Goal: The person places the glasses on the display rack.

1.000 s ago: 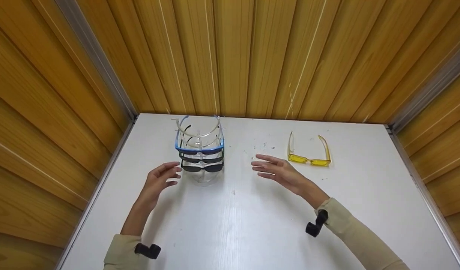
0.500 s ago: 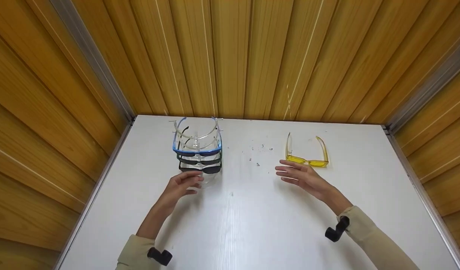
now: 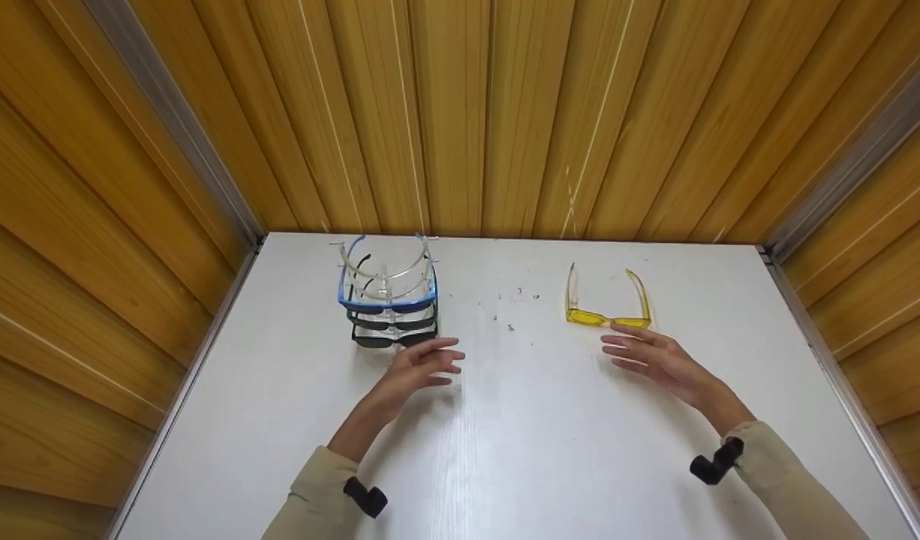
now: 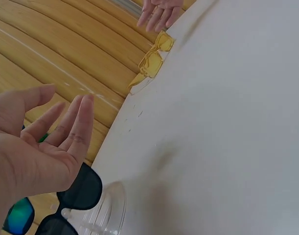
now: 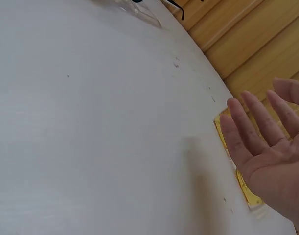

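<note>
In the head view, yellow-lensed glasses [image 3: 586, 318] lie on the table at the right, temples spread toward the back. My right hand [image 3: 666, 366] hovers just in front of them, fingers extended and holding nothing. Toward the left stands a clear display stand [image 3: 385, 274] carrying blue-framed sunglasses [image 3: 389, 307] above two dark pairs, the lowest being black sunglasses [image 3: 374, 342]. My left hand [image 3: 413, 373] is in the air before the stand's lower right side, fingers loosely extended around nothing. It hides the stand's base in the head view; the left wrist view shows the clear base [image 4: 110, 210].
The white table [image 3: 520, 450] has small dark specks [image 3: 511, 328] between the stand and the yellow glasses. Wood-look panels [image 3: 460, 112] wall in the back and both sides, with metal posts at the corners.
Both hands have moved rightward: the left from beside the stand to in front of it, the right from mid-table to the yellow glasses. The glasses stay where they were.
</note>
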Action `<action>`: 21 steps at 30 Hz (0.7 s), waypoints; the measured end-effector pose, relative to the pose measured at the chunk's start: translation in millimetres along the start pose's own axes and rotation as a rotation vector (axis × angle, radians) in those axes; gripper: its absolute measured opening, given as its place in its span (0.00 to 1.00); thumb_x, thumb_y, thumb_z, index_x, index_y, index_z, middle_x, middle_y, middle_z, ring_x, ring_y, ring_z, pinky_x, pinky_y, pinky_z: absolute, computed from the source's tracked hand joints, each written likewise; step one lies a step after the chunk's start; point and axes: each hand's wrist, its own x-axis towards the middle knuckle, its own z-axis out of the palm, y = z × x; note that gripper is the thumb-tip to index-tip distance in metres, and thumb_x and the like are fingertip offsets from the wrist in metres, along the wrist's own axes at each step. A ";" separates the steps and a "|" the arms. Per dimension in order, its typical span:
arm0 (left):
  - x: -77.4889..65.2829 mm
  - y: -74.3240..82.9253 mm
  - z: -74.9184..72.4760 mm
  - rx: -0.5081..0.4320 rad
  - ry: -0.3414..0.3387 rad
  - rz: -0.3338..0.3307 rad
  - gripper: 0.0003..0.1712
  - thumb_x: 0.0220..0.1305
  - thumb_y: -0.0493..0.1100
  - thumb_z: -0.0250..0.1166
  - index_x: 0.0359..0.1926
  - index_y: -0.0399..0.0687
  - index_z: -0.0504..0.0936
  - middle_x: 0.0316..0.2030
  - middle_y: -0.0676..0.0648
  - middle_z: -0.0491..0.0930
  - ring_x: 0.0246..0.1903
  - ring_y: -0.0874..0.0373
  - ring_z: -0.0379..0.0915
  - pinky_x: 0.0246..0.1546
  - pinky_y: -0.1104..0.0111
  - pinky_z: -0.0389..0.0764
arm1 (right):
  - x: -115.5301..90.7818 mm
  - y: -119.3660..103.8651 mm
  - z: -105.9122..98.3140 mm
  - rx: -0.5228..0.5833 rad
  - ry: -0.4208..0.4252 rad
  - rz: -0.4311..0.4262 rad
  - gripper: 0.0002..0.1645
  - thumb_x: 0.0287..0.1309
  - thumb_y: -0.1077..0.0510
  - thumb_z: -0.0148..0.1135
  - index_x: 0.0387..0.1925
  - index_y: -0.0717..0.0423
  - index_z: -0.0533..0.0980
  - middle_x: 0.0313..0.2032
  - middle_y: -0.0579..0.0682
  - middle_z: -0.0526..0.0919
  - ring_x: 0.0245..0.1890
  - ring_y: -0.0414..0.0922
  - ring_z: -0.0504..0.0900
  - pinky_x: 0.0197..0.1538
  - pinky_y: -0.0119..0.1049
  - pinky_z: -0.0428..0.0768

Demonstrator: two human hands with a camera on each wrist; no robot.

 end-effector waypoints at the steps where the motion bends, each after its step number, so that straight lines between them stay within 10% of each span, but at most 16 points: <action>1: 4.8 -0.7 5.0 -0.010 -0.013 0.003 0.26 0.73 0.45 0.64 0.68 0.43 0.75 0.60 0.39 0.82 0.53 0.54 0.83 0.59 0.58 0.84 | -3.4 -0.2 -5.6 0.004 0.008 0.000 0.28 0.80 0.58 0.47 0.76 0.55 0.62 0.68 0.49 0.78 0.66 0.42 0.79 0.69 0.37 0.77; 10: 58.6 -6.2 49.0 -0.093 -0.085 0.016 0.26 0.73 0.39 0.61 0.70 0.40 0.73 0.63 0.36 0.79 0.58 0.49 0.81 0.66 0.53 0.78 | -25.4 -2.9 -48.6 0.067 0.098 0.047 0.32 0.80 0.57 0.47 0.79 0.58 0.55 0.63 0.44 0.82 0.63 0.40 0.82 0.67 0.37 0.78; 21: 140.3 1.9 98.7 -0.156 -0.038 -0.056 0.28 0.73 0.37 0.61 0.72 0.42 0.70 0.68 0.37 0.74 0.65 0.45 0.75 0.65 0.59 0.80 | -20.7 -3.4 -77.8 0.193 0.278 0.000 0.17 0.78 0.56 0.52 0.62 0.46 0.78 0.56 0.43 0.87 0.59 0.40 0.84 0.67 0.36 0.78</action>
